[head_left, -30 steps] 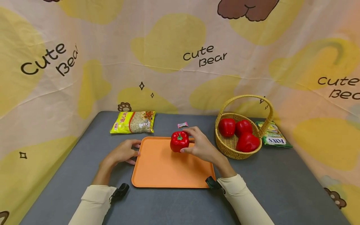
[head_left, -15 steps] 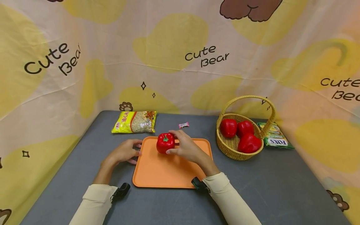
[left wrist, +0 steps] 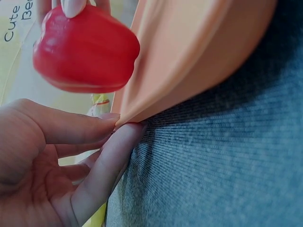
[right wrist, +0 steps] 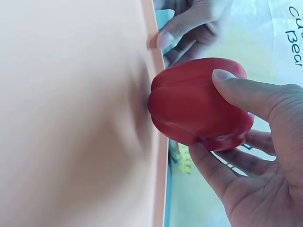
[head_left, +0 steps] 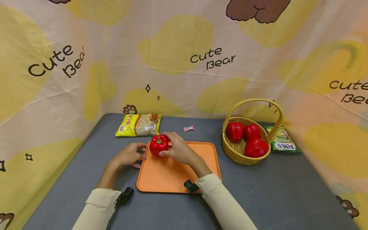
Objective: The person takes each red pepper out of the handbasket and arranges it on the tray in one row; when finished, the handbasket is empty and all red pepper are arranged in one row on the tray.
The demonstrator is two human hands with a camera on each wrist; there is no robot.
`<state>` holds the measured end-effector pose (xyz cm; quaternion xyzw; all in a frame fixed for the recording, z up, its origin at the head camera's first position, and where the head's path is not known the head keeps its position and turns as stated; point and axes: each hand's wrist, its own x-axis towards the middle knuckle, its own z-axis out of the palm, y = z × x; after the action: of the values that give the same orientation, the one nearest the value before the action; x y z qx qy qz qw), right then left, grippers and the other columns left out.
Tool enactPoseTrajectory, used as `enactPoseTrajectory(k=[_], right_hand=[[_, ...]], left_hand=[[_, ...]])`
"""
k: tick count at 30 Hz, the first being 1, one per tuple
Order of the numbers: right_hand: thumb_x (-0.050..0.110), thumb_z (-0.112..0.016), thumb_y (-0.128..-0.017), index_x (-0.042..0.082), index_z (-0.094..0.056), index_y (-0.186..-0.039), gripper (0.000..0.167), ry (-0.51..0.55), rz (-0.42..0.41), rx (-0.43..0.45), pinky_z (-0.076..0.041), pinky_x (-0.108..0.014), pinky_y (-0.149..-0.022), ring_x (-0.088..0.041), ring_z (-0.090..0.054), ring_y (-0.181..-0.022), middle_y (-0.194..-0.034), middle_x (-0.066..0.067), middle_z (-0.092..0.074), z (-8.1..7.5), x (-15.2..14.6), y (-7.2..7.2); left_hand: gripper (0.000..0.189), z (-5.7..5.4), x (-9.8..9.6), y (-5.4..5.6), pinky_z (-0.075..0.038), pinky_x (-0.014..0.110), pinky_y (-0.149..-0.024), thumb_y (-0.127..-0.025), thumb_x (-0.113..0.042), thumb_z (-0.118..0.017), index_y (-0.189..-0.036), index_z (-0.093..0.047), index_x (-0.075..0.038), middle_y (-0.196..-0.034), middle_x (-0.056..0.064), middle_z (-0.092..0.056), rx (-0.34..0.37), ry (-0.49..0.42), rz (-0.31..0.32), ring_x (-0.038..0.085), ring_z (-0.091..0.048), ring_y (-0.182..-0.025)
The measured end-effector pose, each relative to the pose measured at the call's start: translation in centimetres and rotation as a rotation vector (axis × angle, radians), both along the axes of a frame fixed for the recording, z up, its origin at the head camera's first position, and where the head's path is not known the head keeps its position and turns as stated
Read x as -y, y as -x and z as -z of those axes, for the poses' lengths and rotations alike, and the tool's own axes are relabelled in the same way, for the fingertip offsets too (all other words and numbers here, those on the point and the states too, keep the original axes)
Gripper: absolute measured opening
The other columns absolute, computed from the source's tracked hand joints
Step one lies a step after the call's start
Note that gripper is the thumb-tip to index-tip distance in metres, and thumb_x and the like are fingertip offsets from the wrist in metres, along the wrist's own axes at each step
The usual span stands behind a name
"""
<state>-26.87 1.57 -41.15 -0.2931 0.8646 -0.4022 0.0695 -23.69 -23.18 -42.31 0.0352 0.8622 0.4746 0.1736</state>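
Your right hand (head_left: pixel 181 151) reaches in from the lower right, its forearm slanting leftward over the near edge of the tray (head_left: pixel 172 177), with the cuff and wrist camera (head_left: pixel 190 186) above the orange surface. Its fingers (right wrist: pixel 213 172) are spread only as far as the pepper (head_left: pixel 158 146) they hold: you have the thumb on one side and the fingertips on the other. That pepper is upright, stem up, at the far left corner of the tray, near your other hand; you cannot tell for certain whether its base touches the tray.

Your left hand (head_left: pixel 127 155) comes up from the lower left and bends inward at the wrist. Its thumb and index finger pinch the rim at the tray's left side, nearly closed on it, with the rest of the hand outside the tray, over the bench (head_left: pixel 267 198).

Past the tray you have a yellow bag (head_left: pixel 139 125) and a sweet (head_left: pixel 188 128); to its right, a basket (head_left: pixel 236 157) holds three more peppers (head_left: pixel 256 147).
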Motion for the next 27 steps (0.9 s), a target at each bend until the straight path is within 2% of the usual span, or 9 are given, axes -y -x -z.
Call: enactPoseTrajectory(k=[7,15,21,27], right_hand=[[0.024,-0.086,-0.091,0.006,-0.045,-0.158,0.081,0.007,0.023,0.002,-0.056,-0.04,-0.109,-0.028,-0.056,-0.129,-0.143,-0.012,-0.055,0.5,0.9,0.3],[0.025,-0.086,-0.091,0.008,-0.043,-0.159,0.082,0.048,0.031,0.011,-0.057,-0.037,-0.108,-0.028,-0.056,-0.131,-0.148,-0.012,-0.053,0.9,1.4,0.6],[0.023,-0.085,-0.092,0.008,-0.042,-0.16,0.083,0.055,0.041,0.032,-0.056,-0.038,-0.109,-0.028,-0.055,-0.134,-0.151,-0.011,-0.052,0.9,1.6,0.4],[0.024,-0.085,-0.091,0.01,-0.039,-0.162,0.086,0.025,0.042,0.045,-0.053,-0.044,-0.114,-0.029,-0.05,-0.141,-0.157,-0.01,-0.049,1.0,1.9,0.2]], left_hand=[[0.063,0.0,-0.3,0.1,-0.067,0.041,-0.069,-0.097,0.001,-0.065,-0.154,-0.04,0.013,-0.142,0.031,-0.054,0.003,-0.012,0.001,0.027,-0.069,-0.103],[0.062,-0.1,-0.3,0.3,-0.067,0.042,-0.068,-0.096,0.001,-0.064,-0.152,-0.041,0.015,-0.139,0.032,-0.055,-0.007,-0.017,0.009,0.024,-0.069,-0.097],[0.062,0.0,-0.2,0.3,-0.067,0.042,-0.067,-0.095,0.0,-0.065,-0.151,-0.042,0.014,-0.136,0.031,-0.056,-0.022,-0.012,0.013,0.022,-0.068,-0.092],[0.06,0.2,-0.2,0.0,-0.067,0.042,-0.067,-0.096,-0.001,-0.066,-0.15,-0.044,0.014,-0.137,0.032,-0.056,-0.016,0.002,0.001,0.025,-0.069,-0.096]])
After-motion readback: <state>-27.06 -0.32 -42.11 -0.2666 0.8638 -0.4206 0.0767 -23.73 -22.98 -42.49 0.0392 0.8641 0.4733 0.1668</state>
